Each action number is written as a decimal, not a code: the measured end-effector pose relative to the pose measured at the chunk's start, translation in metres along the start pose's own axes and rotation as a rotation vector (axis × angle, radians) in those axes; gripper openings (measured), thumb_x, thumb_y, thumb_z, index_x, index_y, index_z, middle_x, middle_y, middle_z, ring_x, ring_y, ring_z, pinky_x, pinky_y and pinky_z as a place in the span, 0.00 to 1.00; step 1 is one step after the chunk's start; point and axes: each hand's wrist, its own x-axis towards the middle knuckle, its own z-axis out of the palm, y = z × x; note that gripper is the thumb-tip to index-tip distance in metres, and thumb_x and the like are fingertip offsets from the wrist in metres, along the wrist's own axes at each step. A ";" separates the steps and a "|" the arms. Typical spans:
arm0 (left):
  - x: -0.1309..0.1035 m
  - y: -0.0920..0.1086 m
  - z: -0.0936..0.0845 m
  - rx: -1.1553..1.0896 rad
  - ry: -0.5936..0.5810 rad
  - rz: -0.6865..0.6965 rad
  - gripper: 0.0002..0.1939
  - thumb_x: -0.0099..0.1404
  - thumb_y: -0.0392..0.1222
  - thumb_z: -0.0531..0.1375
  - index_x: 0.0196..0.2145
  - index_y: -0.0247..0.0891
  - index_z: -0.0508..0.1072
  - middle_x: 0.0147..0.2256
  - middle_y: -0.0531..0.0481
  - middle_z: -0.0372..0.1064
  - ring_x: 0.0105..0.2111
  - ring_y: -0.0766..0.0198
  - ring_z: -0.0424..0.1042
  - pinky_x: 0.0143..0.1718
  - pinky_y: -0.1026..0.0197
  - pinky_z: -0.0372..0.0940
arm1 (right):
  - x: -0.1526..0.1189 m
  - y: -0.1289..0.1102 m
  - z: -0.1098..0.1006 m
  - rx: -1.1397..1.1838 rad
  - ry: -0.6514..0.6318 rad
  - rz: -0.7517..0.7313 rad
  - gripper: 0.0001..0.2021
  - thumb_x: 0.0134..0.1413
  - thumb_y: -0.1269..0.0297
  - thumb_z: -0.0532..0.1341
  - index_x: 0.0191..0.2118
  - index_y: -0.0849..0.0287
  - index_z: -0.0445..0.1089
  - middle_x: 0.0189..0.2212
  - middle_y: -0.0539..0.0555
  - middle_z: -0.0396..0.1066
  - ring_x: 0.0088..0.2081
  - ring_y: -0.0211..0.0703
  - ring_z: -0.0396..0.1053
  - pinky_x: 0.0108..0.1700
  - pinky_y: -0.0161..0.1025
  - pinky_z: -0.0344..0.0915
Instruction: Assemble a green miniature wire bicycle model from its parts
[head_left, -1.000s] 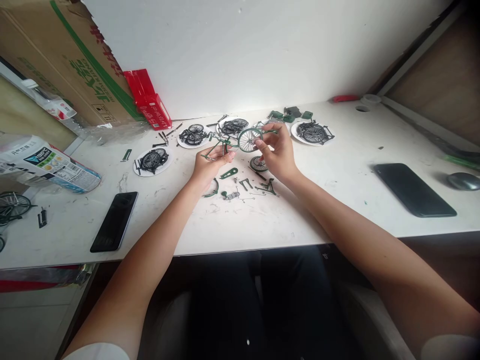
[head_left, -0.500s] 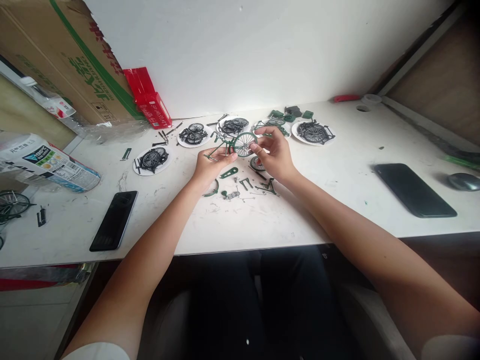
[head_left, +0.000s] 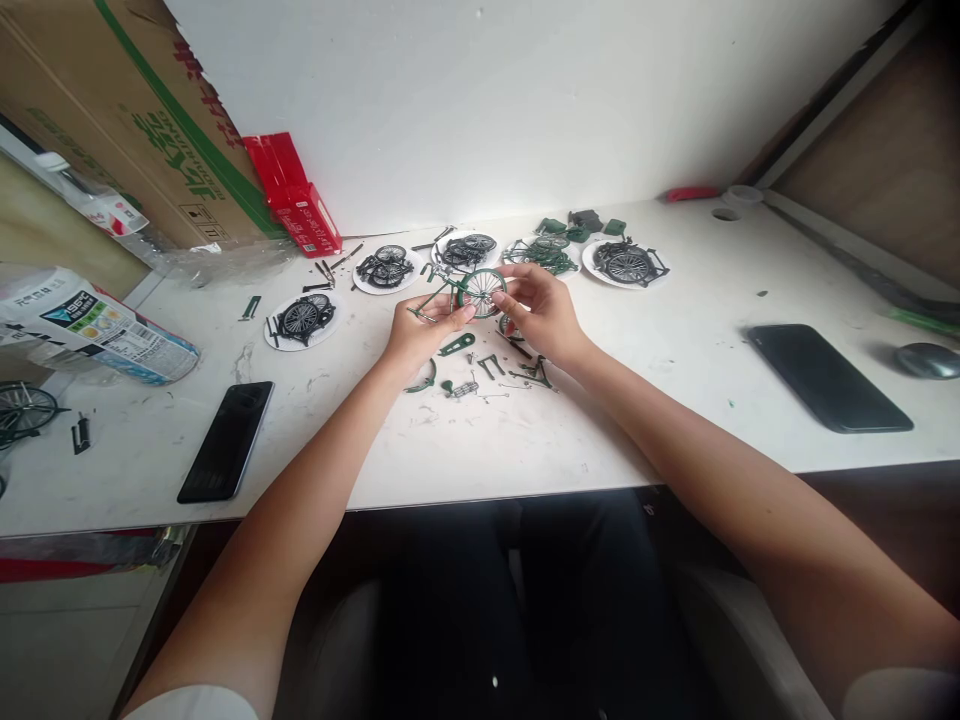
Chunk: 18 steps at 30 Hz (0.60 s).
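Observation:
Above the white table, my left hand [head_left: 424, 328] is closed on the green frame of a model bicycle [head_left: 438, 297], with the handlebar pointing up and away. My right hand [head_left: 541, 312] pinches a green-rimmed spoked wheel [head_left: 481, 293] between thumb and fingers, right against the frame. Whether the wheel is fastened to it I cannot tell. Below the hands lie small loose parts: a green chain guard [head_left: 457, 344], a curved green mudguard [head_left: 424, 378] and a green forked piece [head_left: 491, 366]. Another wheel [head_left: 504, 325] is partly hidden behind my right hand.
Several paper plates with dark bicycle parts stand along the back, one plate [head_left: 301, 340] nearer on the left. A phone [head_left: 226, 440] lies front left. On the right are a black slab [head_left: 831, 378] and a mouse [head_left: 928, 361]. A red box [head_left: 309, 215] leans by the cardboard carton [head_left: 150, 110].
The wheel has shifted slightly left, closer to the frame, and my right hand has moved left with it. My left hand keeps its hold on the frame.

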 end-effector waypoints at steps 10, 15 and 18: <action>0.004 -0.005 -0.003 0.024 0.069 -0.016 0.26 0.50 0.57 0.80 0.39 0.36 0.84 0.40 0.42 0.84 0.41 0.52 0.84 0.46 0.53 0.77 | -0.007 -0.012 -0.003 -0.265 0.111 -0.167 0.27 0.63 0.38 0.66 0.57 0.51 0.75 0.54 0.61 0.77 0.50 0.55 0.76 0.37 0.46 0.77; 0.004 -0.007 -0.003 0.046 0.102 0.006 0.26 0.50 0.57 0.80 0.38 0.35 0.83 0.38 0.41 0.84 0.39 0.52 0.84 0.46 0.53 0.78 | -0.007 -0.010 -0.001 -0.295 0.031 -0.207 0.19 0.63 0.46 0.69 0.50 0.54 0.82 0.42 0.58 0.83 0.44 0.53 0.78 0.35 0.44 0.74; 0.004 -0.010 -0.001 0.056 0.095 0.022 0.25 0.50 0.56 0.80 0.37 0.35 0.84 0.37 0.42 0.84 0.38 0.53 0.84 0.46 0.52 0.79 | -0.006 -0.005 0.000 -0.308 0.047 -0.224 0.15 0.65 0.49 0.68 0.44 0.55 0.84 0.41 0.59 0.84 0.40 0.52 0.79 0.33 0.44 0.72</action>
